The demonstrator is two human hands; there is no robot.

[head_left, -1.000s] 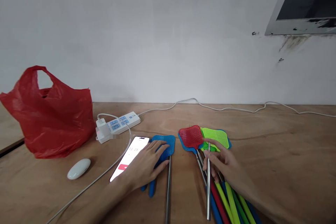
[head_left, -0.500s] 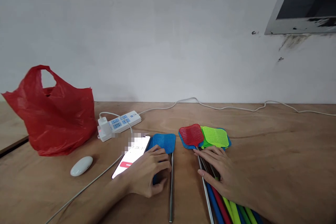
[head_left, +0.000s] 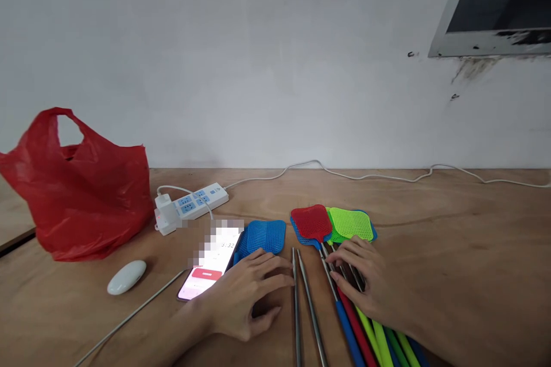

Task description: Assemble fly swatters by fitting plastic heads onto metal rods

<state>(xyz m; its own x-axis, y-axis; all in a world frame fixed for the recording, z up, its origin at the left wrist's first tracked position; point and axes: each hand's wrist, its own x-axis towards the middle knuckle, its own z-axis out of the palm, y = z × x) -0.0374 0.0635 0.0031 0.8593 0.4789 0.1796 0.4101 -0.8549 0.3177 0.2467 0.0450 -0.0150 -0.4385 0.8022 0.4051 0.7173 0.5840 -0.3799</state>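
Far out to the left of the left hand, a crumpled red plastic bag [head_left: 81, 195] stands on the wooden table [head_left: 465, 241], its handles up. Nearer that hand, still to its left, a white oval mouse [head_left: 126, 277] lies on the wood, and beyond it, up toward the wall, a white power strip [head_left: 191, 204] with blue sockets lies at a slant, a plug seated in its left end and a white cable [head_left: 365, 176] running off along the wall to the right. Just left of the left hand's knuckles lies a phone [head_left: 209, 266] with a lit screen showing a red button, its upper part blurred. The left hand [head_left: 245, 298] rests palm down on the table, fingers loosely spread and slightly curled, gripping nothing that shows; its fingertips reach toward two bare metal rods [head_left: 303, 304] that lie just to its right, running toward the camera, and whether they touch the nearer rod cannot be told. Just beyond that hand's fingers lies a blue swatter head [head_left: 263, 236]. Between the two hands, past the rods, a red swatter head [head_left: 312, 222] sits atop another blue one, and a green swatter head [head_left: 350, 224] overlaps beside it, both just beyond the right hand's fingertips. The right hand [head_left: 365, 281] lies flat and open, fingers spread across the bundle of swatter handles [head_left: 365, 332], blue, red, yellow-green and green, pressing on them rather than closing around any.
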